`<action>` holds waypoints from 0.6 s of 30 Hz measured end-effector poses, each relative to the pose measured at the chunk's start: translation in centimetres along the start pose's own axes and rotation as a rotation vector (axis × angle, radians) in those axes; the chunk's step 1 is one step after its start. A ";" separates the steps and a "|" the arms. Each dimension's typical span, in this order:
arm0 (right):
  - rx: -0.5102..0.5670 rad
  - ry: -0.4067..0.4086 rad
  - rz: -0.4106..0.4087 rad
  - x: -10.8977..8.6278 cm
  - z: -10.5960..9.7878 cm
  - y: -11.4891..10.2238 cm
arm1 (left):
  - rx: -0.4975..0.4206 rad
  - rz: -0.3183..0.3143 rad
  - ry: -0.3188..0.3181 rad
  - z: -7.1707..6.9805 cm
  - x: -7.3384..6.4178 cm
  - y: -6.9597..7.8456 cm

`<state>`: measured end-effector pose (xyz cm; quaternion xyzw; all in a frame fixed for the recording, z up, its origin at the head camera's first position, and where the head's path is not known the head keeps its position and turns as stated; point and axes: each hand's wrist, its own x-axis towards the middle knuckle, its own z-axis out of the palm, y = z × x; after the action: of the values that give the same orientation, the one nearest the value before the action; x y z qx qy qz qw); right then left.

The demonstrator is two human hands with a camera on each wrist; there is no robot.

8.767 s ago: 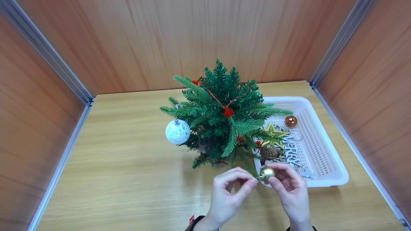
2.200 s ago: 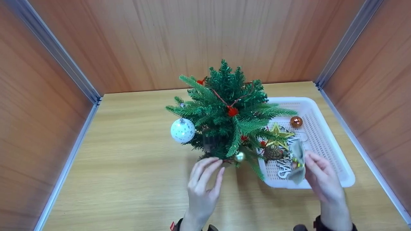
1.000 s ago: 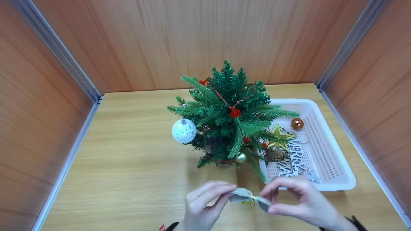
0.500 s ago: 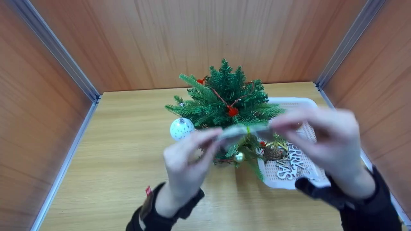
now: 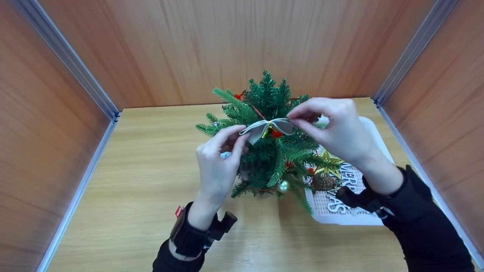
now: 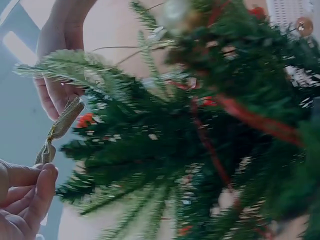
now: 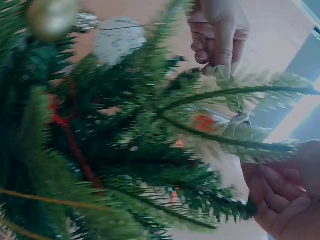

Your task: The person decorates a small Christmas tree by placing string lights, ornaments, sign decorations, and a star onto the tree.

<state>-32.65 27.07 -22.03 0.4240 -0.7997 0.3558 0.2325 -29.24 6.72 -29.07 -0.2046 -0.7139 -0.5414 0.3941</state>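
A grey-green fabric bow [image 5: 258,133] with a gold tie at its middle is stretched between both hands, in front of the upper part of a small green Christmas tree [image 5: 261,158]. My left hand [image 5: 217,170] pinches the bow's left end between thumb and fingers. At the other end, the thumb and fingers of my right hand [image 5: 340,132] pinch the right loop. Just behind the bow is a red ornament [image 5: 276,134] on the tree. Both wrist views show the bow close to the branch tips; whether it touches them I cannot tell.
Right of the tree stands a white basket [image 5: 376,134] holding a gold star [image 5: 329,162], a pine cone [image 5: 322,182] and silver lettering [image 5: 351,177]. A gold ball [image 5: 283,186] hangs low on the tree. My left hand mostly hides a white ball. Wooden panels [image 5: 242,49] enclose the table.
The gold ball, earlier between both hands, now hangs on the tree. My right hand lifted the bow from the basket, my left hand gripped its other end, and both raised it before the tree.
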 end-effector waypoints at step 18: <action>-0.283 -0.020 -0.288 -1.9 -0.6 0.0 | 0.007 0.152 0.078 1.2 -3.2 0.3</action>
<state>-31.64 28.52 -22.89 0.5005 -0.7752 0.1987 0.3302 -27.48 8.43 -31.55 -0.2355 -0.6823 -0.5150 0.4624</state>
